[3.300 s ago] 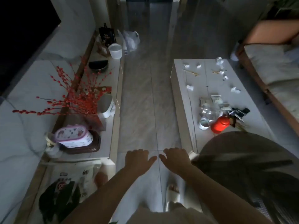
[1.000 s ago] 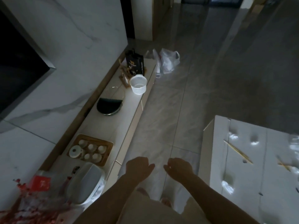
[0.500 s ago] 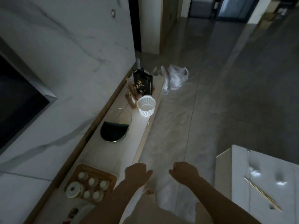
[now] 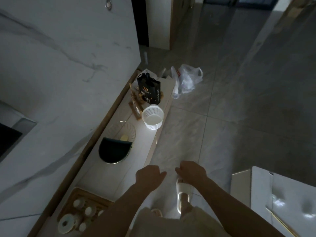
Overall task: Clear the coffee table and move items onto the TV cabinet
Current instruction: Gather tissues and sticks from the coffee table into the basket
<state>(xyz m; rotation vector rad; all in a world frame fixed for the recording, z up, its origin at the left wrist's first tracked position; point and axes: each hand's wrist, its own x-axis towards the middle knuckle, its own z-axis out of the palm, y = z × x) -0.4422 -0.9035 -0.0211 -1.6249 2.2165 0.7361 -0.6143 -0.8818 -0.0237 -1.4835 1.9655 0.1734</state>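
The long white TV cabinet (image 4: 109,177) runs along the marble wall on the left. The white coffee table (image 4: 283,190) shows only its near corner at the lower right, with small crumpled white scraps (image 4: 278,201) on it. My left hand (image 4: 148,175) and my right hand (image 4: 192,171) hang side by side over the floor between the two, fingers loosely curled, nothing in either. A white mesh basket (image 4: 152,118) stands on the cabinet near its front edge, well ahead of my hands.
On the cabinet also sit a dark round tray (image 4: 113,152), a glass bowl (image 4: 123,131), a black gift bag (image 4: 149,90) and a wooden tea tray with cups (image 4: 82,212). A white plastic bag (image 4: 187,80) lies on the floor beyond. My slippered foot (image 4: 183,197) is below.
I have walked forward along the cabinet; the red flower vase and the coffee table's clutter have left the view. Both hands stay held out in front, holding nothing.
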